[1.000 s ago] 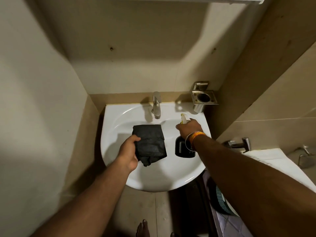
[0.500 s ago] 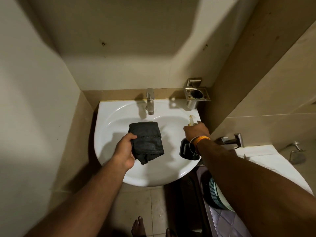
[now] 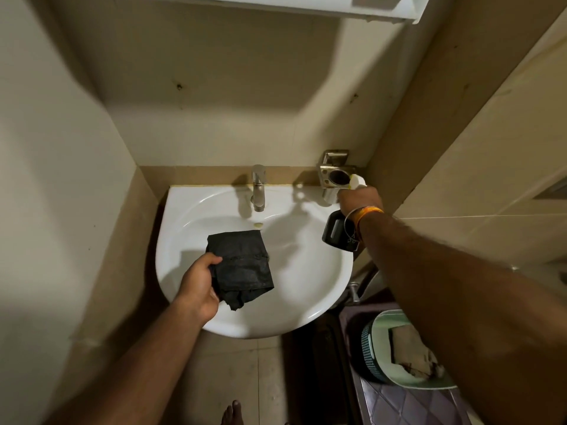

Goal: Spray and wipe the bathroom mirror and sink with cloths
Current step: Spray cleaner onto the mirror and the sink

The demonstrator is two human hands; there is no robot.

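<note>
The left hand (image 3: 198, 285) is over the front-left part of the white sink (image 3: 181, 210), its fingers and thumb curled round the left edge of a folded black cloth (image 3: 242, 266). The cloth hangs over the middle of the basin, its lower corner drooping toward the front rim; whether it touches the porcelain cannot be told. Behind it, at the middle of the back edge, stands 1 metal tap (image 3: 258, 187), upright, its spout pointing down into the basin, with a small pale overflow opening just below it. At the back-right corner a metal holder (image 3: 336, 176) is fixed to the wall just above the rim. The right hand (image 3: 360, 197) is closed round the neck of a spray bottle (image 3: 337, 230), held at the right edge of the sink. The bottle's dark body hangs below the wrist and its pale nozzle shows just above the knuckles, in front of the holder. The right wrist carries a metal bangle and an orange band (image 3: 369, 211). Right of the sink, lower down, a pale green basket (image 3: 376, 332) holds a crumpled brownish cloth (image 3: 409, 348). Along the top edge of the view runs the white underside of a wall fitting (image 3: 276, 4).
</note>
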